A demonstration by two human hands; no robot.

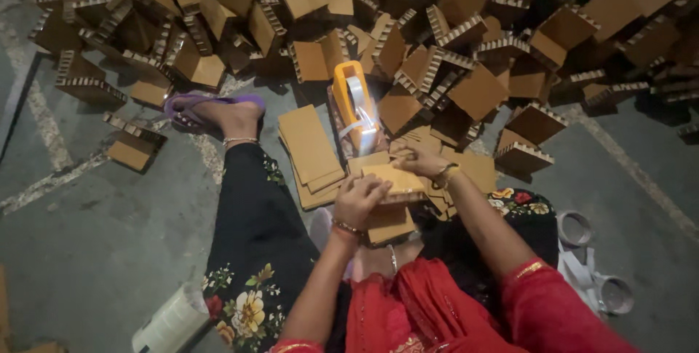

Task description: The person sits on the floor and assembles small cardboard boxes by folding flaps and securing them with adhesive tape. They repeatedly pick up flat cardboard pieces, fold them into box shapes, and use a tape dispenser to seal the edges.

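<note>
- A person sits on the floor [95,236], seen from above, one foot in a purple sandal [211,109].
- The left hand [360,200] rests on a flat cardboard piece [393,182], fingers curled over its near edge, pinching it.
- The right hand [416,160] grips the far edge of the same piece, fingers closed on it.
- The piece lies over the lap, on top of more cardboard.
- One orange tape dispenser [354,109] stands just beyond the hands.
- One stack of flat boards [309,149] lies left of it.
- A large heap of cardboard corner pieces [466,40] fills the far floor, too many to count.
- Two tape rolls [575,229] lie at right, one white roll [171,320] at lower left.
</note>
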